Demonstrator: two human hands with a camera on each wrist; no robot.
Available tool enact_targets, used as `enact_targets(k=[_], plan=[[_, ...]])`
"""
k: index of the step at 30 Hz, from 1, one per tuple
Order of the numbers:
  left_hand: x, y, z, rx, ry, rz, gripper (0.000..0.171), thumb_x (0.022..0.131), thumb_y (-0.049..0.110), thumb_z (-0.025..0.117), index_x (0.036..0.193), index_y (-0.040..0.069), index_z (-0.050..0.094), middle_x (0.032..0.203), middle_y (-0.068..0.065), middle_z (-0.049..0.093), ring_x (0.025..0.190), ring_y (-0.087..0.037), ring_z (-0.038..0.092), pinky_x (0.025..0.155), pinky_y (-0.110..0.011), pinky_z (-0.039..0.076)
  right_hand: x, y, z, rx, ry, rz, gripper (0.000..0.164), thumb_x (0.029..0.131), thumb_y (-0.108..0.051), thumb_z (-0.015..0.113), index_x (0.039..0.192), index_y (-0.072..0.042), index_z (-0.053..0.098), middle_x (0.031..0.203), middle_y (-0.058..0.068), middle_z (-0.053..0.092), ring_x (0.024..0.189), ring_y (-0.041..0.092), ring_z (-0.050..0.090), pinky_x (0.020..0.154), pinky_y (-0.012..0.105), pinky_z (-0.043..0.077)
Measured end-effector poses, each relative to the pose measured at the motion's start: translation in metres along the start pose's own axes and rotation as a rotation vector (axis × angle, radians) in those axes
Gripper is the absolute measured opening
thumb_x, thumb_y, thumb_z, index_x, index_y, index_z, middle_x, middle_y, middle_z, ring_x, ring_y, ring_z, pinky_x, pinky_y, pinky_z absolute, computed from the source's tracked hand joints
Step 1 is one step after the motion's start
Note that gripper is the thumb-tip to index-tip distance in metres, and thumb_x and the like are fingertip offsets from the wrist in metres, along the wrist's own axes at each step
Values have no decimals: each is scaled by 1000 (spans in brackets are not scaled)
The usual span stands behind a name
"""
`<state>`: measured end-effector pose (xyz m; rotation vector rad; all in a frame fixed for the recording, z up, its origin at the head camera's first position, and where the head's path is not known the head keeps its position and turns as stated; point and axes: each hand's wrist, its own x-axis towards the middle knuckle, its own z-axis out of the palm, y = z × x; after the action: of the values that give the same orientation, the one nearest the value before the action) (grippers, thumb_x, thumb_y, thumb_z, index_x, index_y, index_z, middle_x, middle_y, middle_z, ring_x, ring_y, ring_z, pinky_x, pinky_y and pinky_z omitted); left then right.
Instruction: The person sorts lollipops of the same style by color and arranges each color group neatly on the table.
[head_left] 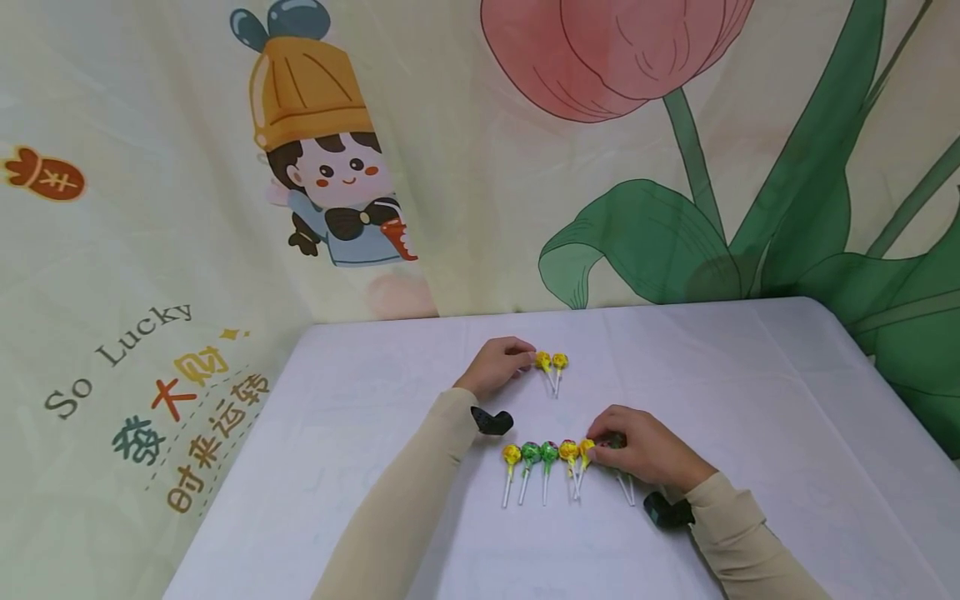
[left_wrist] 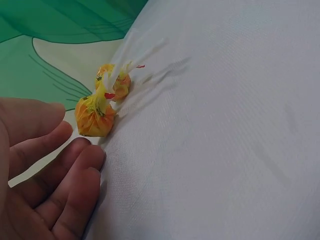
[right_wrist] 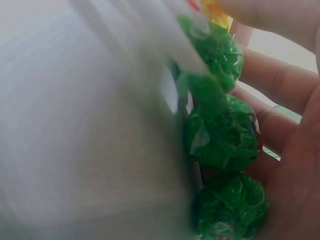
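Note:
Two yellow lollipops lie side by side at the back of the table. My left hand is beside them, its fingers loosely spread and the nearer yellow wrapper just off the fingertips. Closer to me runs a row of lollipops with white sticks, including a yellow one at the left end and green ones. At the row's right part my right hand pinches a yellow lollipop between thumb and fingers. Green lollipops sit under its palm, partly hidden in the head view.
A white cloth covers the table. Behind it hangs a printed backdrop with a tulip and a cartoon figure. Each wrist wears a black camera strap.

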<state>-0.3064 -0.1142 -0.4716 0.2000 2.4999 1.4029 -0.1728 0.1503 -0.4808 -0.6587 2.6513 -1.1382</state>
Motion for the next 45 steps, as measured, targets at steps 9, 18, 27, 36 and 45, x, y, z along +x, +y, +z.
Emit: enact_targets(k=[9,18,27,36,45], plan=[[-2,0,4,16,19,0,19,99,27,66,112,17,73,99,0,68,90,-19,62,80,-30,52,-1,-2,0,1,-2,18,15,91,-27,76,104,-25,70,101,-14,62,93,10,57,88,37,51],[-2,-1,4,7,30,2,18,99,28,64,111,18,74,98,1,68,89,-18,61,79,-31,51,-1,-2,-2,-16,-2,4,15,91,-29,76,104,-25,70,101,-15,62,93,10,57,87,37,51],[-5,1,3,6,13,3,19,99,27,64,113,17,73,99,0,68,89,-19,61,79,-31,51,-1,-1,-1,-24,-3,-10,14,92,-29,75,104,-24,70,102,-13,62,91,10,56,84,33,52],[-14,0,1,49,-22,-13,23,100,35,63,116,20,71,99,2,69,92,-21,61,81,-34,50,-2,-2,-1,-34,6,-24,14,92,-28,75,104,-24,70,102,-13,62,91,10,57,83,33,52],[-29,-11,-5,29,-59,33,28,100,37,62,119,19,71,102,3,69,95,-18,63,84,-34,52,-2,-2,0,-32,7,-4,15,91,-29,76,104,-25,71,102,-14,62,92,9,57,85,35,51]])
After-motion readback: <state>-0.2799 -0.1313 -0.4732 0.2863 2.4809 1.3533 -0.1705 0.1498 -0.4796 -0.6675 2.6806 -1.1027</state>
